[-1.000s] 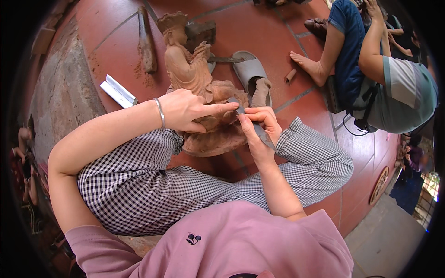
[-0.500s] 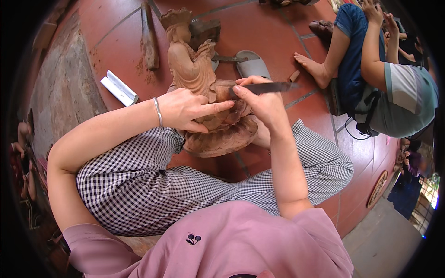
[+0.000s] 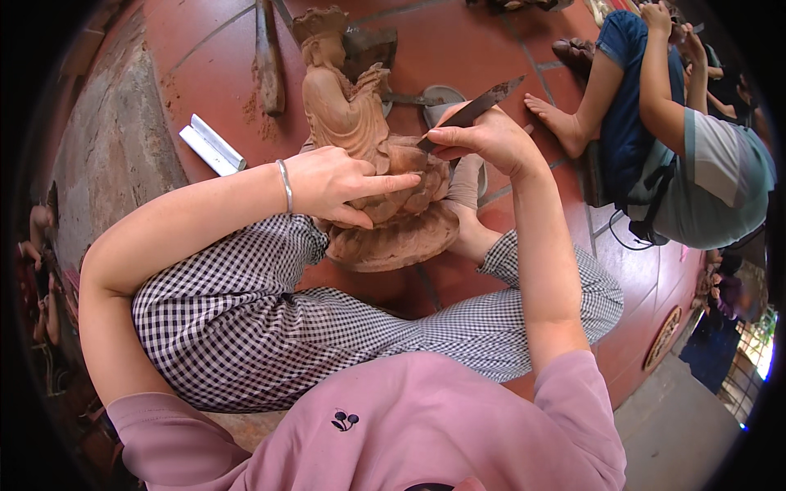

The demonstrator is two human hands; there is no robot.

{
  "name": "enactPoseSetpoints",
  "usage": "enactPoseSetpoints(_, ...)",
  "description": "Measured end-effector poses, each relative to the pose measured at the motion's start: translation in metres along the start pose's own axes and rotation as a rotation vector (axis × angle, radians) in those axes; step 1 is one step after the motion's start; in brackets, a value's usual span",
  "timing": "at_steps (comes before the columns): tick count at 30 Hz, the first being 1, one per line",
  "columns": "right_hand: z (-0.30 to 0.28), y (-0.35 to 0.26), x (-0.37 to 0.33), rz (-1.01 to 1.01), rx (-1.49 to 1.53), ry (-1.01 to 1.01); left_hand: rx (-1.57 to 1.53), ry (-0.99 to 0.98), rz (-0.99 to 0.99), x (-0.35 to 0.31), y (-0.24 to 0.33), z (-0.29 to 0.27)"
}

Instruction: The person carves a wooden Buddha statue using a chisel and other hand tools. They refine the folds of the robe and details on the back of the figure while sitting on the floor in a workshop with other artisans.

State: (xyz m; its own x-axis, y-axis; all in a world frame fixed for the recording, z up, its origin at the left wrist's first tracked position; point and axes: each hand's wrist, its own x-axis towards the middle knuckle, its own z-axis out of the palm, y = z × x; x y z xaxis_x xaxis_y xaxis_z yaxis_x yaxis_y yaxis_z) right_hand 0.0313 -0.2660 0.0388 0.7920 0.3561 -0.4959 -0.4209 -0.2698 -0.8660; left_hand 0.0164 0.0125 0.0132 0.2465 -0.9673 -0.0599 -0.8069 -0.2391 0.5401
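Observation:
A reddish-brown carved statue of a robed seated figure, apparently wooden, stands on the floor between my legs, with a petal-like round base. My left hand holds it low on the near side, index finger stretched across the carved part and thumb spread below. Between the fingers and thumb of my right hand is a dark flat carving blade. One end of it meets the carving or hovers just beside it; the other slants up and right. How the left hand's other fingers lie is hidden.
A wooden mallet lies on the tiles beside brown dust. Near my left forearm is a pale angled bar. A grey sandal sits behind the statue. Another person sits at the right, one bare foot toward me.
My right hand has shifted right and slightly up, swinging the blade from nearly level to a steep slant. My left hand stays on the statue, its index finger still extended.

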Motion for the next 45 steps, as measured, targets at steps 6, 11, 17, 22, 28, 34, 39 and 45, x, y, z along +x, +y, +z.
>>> enactPoseSetpoints(6,0.003,-0.022,0.011,-0.088,-0.329,-0.164,-0.016,-0.017,-0.004,-0.001,0.001,-0.004)
enactPoseSetpoints(11,-0.004,-0.031,0.020,0.010,-0.306,-0.199,-0.023,0.002,0.014,-0.001,0.001,-0.002)
enactPoseSetpoints(17,-0.003,-0.041,0.031,0.037,-0.387,-0.312,-0.015,-0.016,-0.009,-0.001,0.000,-0.002)
enactPoseSetpoints(22,-0.010,-0.040,0.041,0.048,-0.419,-0.340,-0.022,-0.014,0.002,0.001,0.001,-0.004)
enactPoseSetpoints(28,0.000,-0.048,0.036,0.063,-0.413,-0.307,-0.021,-0.028,0.003,0.000,0.001,-0.004)
enactPoseSetpoints(34,0.005,-0.034,0.018,-0.070,-0.457,-0.220,-0.030,0.106,-0.027,-0.012,0.000,0.012)
enactPoseSetpoints(39,0.003,0.013,-0.001,-0.040,0.097,0.042,0.004,0.170,0.039,-0.017,-0.001,0.009)
enactPoseSetpoints(45,0.010,0.070,-0.026,-0.018,0.545,0.209,0.142,0.385,-0.134,-0.041,-0.017,0.017)
